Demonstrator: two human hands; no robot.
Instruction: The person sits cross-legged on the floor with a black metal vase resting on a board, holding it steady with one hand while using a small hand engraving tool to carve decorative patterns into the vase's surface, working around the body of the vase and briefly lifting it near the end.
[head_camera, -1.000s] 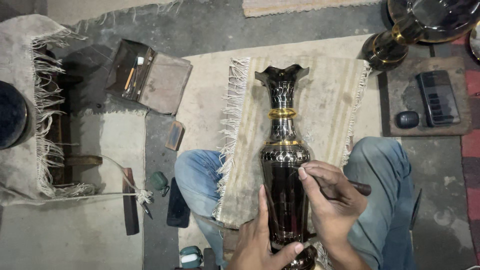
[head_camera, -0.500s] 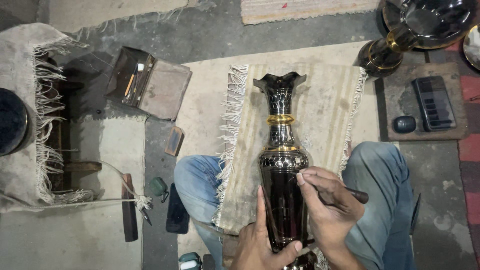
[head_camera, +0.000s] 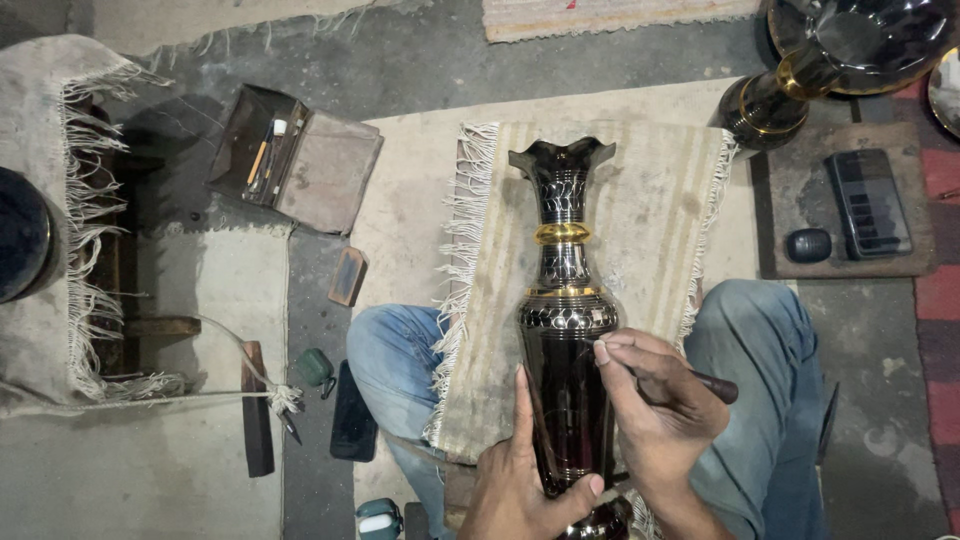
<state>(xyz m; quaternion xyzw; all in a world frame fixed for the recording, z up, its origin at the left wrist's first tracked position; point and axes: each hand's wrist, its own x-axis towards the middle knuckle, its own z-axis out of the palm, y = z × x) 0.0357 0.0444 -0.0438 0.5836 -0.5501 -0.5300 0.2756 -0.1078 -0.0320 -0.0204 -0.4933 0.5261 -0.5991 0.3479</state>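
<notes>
A tall dark metal vase with gold bands and engraved patterns lies across my lap on a fringed beige cloth, its flared mouth pointing away from me. My left hand clasps the lower body of the vase, index finger stretched up along its left side. My right hand grips a thin dark-handled engraving tool, its tip resting on the vase's dark belly just below the patterned shoulder.
An open wooden tool box lies at upper left, a small block beside it. A dark phone and a hammer rest left of my knee. At upper right stand another dark vessel, a calculator and a small dark stone.
The view has shifted slightly; both hands stay on the vase, with the right hand's tool working at nearly the same spot on the belly.
</notes>
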